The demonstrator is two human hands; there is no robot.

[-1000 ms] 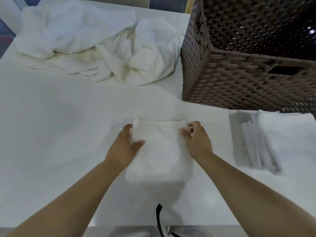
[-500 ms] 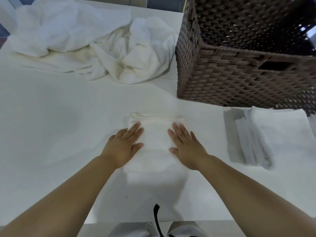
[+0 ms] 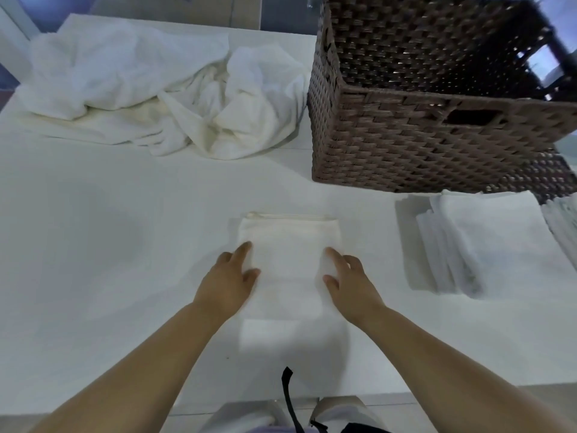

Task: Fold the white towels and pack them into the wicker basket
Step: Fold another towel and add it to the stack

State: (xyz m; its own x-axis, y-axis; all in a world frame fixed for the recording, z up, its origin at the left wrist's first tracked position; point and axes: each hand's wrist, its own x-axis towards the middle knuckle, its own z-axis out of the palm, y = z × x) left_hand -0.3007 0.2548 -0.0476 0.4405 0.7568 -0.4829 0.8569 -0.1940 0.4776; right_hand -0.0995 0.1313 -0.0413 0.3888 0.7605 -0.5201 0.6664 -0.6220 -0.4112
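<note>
**Both hands at the sides of a folded towel**

A folded towel point(image 3: 288, 257) lies flat on the white table point(image 3: 93, 245), straight ahead of the person, its far edge showing a thin seam. The left hand point(image 3: 226, 281) sits at the towel's left side, fingers stretched forward and only loosely bent, thumb lying on the cloth; it grasps nothing. The right hand point(image 3: 351, 282) mirrors it at the right side, fingers relaxed and touching the towel's edge, thumb resting on top (neither hand is clenched). The towel's near end runs between the two wrists.

The basket point(image 3: 437, 145), brown wicker with a handle slot in its near wall, stands at the far right of the table, well apart from the towel under the hands. From this angle its inside is dark and its contents cannot be made out. Just in front of it, near the right edge, lies a stack point(image 3: 487, 242) of folded white towels, its far edge close against the basket's base.

At the far left, a pile point(image 3: 162, 89) of unfolded white towels lies crumpled, its right end next to the basket's left wall.
</note>
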